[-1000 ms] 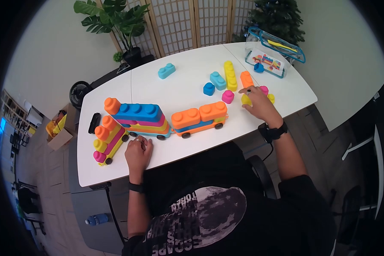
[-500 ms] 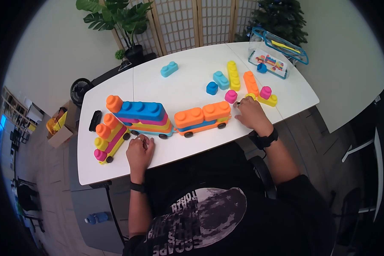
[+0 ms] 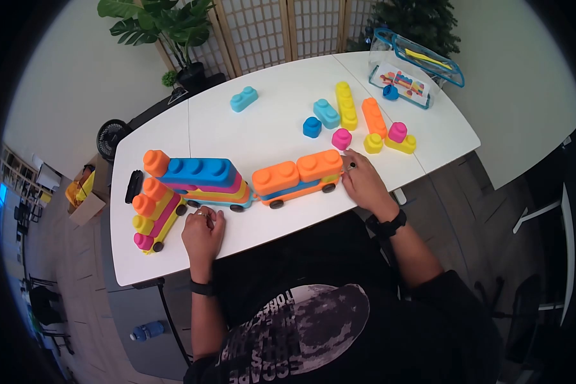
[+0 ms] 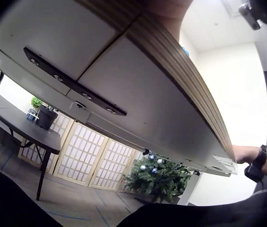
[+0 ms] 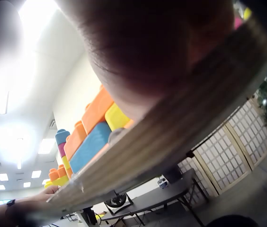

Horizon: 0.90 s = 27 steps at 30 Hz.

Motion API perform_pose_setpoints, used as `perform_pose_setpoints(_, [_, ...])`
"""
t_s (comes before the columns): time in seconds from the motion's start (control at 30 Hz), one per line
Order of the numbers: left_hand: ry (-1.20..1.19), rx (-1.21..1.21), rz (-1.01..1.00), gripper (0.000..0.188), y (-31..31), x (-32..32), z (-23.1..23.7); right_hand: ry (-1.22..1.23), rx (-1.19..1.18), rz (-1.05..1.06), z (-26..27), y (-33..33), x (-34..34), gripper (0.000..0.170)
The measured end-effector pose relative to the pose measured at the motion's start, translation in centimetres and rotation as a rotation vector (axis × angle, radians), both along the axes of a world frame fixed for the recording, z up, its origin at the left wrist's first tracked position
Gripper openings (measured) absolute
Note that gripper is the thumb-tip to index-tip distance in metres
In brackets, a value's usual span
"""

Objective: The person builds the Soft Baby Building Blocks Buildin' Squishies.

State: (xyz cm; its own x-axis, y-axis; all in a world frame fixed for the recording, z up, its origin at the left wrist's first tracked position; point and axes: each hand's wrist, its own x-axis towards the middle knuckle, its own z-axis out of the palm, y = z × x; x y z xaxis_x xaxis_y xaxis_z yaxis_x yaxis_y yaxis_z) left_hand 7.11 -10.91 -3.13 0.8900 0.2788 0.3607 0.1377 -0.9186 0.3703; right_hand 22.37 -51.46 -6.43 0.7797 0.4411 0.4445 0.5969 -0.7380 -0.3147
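In the head view, the left hand (image 3: pixel 202 235) rests on the table's near edge with loosely curled fingers, holding nothing, just below the blue-topped wagon (image 3: pixel 198 173). The right hand (image 3: pixel 366 185) lies at the right end of the orange-topped wagon (image 3: pixel 297 178); its fingertips are close to the wagon, and whether they touch it is unclear. Left of these stands a shorter yellow and pink wagon (image 3: pixel 159 217) with orange blocks. The right wrist view shows the right hand (image 5: pixel 147 52) large and dark beside the orange, blue and yellow blocks.
Loose blocks lie at the right: pink (image 3: pixel 341 139), blue (image 3: pixel 312 127), long yellow (image 3: pixel 346 105), orange (image 3: pixel 374 118) and several more. A light blue block (image 3: pixel 244 99) lies farther back. A clear bag (image 3: pixel 422 67) stands at the back right, a black object (image 3: pixel 134 186) at the left.
The right hand has moved left and toward the near edge, from the yellow block to the end of the orange-topped wagon. The left hand stays resting on the table.
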Motion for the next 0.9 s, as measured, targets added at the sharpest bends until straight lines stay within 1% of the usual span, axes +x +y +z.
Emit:
perform_pose_setpoints(0.1, [-0.007,0.004,-0.006,0.025,0.0,0.1,-0.1,0.068,0.109,0.018,2.0,0.4,-0.4,0.04])
perform_pose_setpoints(0.2, [-0.002,0.001,0.011,0.026,-0.2,0.2,0.1,0.066,0.168,0.013,2.4,0.6,-0.7,0.032])
perform_pose_setpoints(0.3, [-0.007,0.006,0.02,0.026,-0.4,0.4,0.1,0.066,0.235,-0.009,2.6,0.7,-0.8,0.027])
perform_pose_setpoints(0.4, [0.046,0.025,0.038,0.027,-0.5,0.7,0.3,0.035,0.206,-0.011,2.2,0.6,-0.6,0.024])
perform_pose_setpoints(0.43, [0.014,0.039,0.017,0.028,-0.4,0.8,0.2,0.044,0.208,-0.017,2.2,0.6,-0.6,0.024])
perform_pose_setpoints(0.6, [0.011,0.023,0.022,0.028,-0.6,1.2,0.4,0.037,0.251,-0.012,2.3,0.7,-0.5,0.027])
perform_pose_setpoints(0.63, [0.0,0.028,0.017,0.028,-0.5,1.3,0.3,0.054,0.254,0.01,2.1,0.4,-0.5,0.038])
perform_pose_setpoints(0.73, [0.039,0.022,0.028,0.028,-0.6,1.3,0.6,0.082,0.317,0.068,3.0,0.1,-1.2,0.053])
perform_pose_setpoints(0.77, [0.043,0.027,0.036,0.027,-0.5,1.3,0.6,0.147,0.331,0.139,2.8,-0.3,-1.1,0.065])
perform_pose_setpoints(0.87, [0.037,0.014,0.041,0.027,-0.6,1.4,0.7,0.015,0.232,0.254,3.4,-0.4,-0.7,0.067])
perform_pose_setpoints(0.9, [0.04,0.002,0.038,0.027,-0.5,1.5,0.7,0.048,0.257,0.276,3.2,-0.5,-0.6,0.069])
